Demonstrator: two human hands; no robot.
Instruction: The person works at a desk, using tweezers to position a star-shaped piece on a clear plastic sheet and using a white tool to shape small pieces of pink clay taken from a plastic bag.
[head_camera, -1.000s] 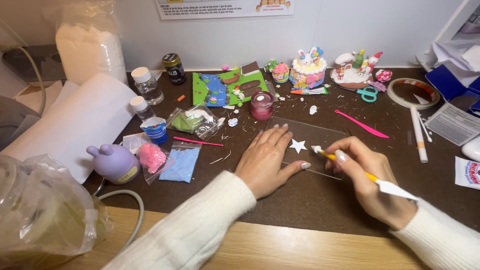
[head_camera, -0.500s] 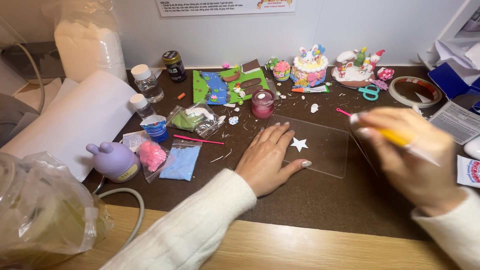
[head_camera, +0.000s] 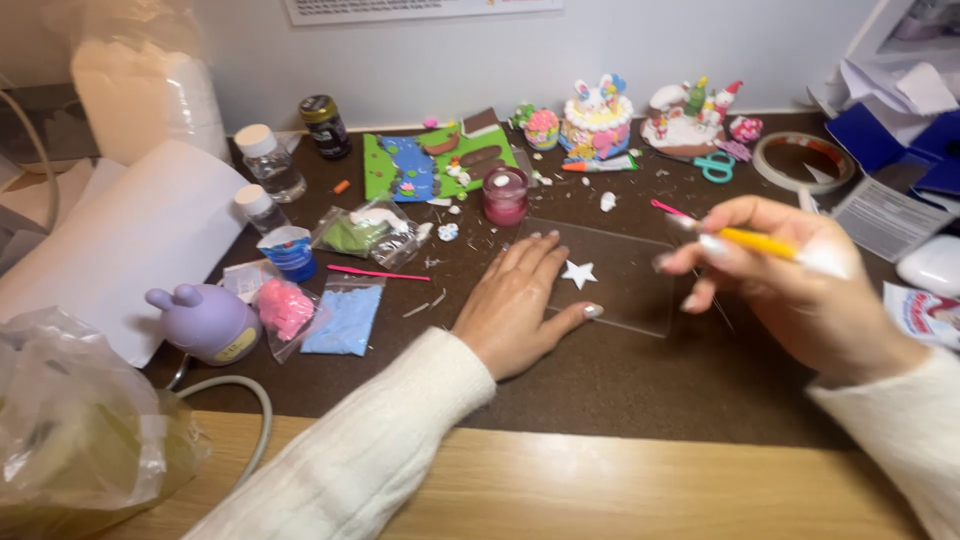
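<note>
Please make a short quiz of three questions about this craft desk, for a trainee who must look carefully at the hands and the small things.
1. True or false: the left hand lies flat on the clear sheet.
2. Which thing does the right hand hold? A) green scissors B) a yellow-handled tool C) a pink stick
3. Fill the gap: the white clay shape on the sheet, just right of the left fingers, has the form of a ____.

Key
1. True: palm down, fingers spread on the sheet's left part.
2. B: held raised above the sheet's right edge, blurred.
3. Star.
</note>
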